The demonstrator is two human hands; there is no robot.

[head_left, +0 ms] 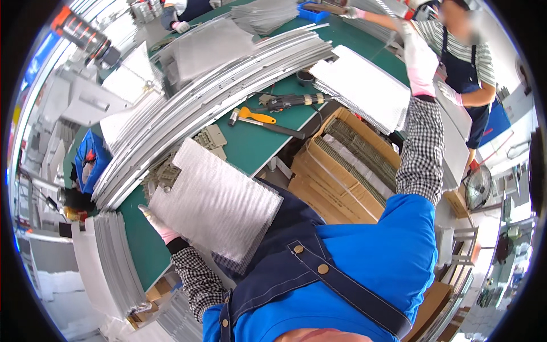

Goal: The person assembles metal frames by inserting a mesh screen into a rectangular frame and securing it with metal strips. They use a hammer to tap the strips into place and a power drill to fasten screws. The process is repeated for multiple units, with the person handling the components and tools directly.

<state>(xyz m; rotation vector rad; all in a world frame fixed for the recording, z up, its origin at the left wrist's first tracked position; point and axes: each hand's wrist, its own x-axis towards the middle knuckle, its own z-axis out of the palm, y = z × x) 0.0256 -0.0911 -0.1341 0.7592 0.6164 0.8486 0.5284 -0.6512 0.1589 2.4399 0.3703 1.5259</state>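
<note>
A silvery mesh panel [219, 199] with a notched corner lies tilted in front of me, over the table edge and my apron. At its left edge my left hand [159, 223], in a white and pink glove, holds it. One finger sticks out past the edge; the others are hidden behind the panel. My right hand [419, 60], gloved alike, is stretched far to the upper right, beyond a stack of pale mesh sheets [364, 85]. Its fingers are too unclear to read, and I cannot make out anything in it.
Long metal strips [228, 80] lie across the green table [296, 88]. Nearby are a hammer [265, 126], a yellow-handled tool [256, 115] and grey brackets [211, 139]. A cardboard box [342, 171] of metal parts stands right. Co-worker [464, 68] stands upper right; blue bin [91, 159] left.
</note>
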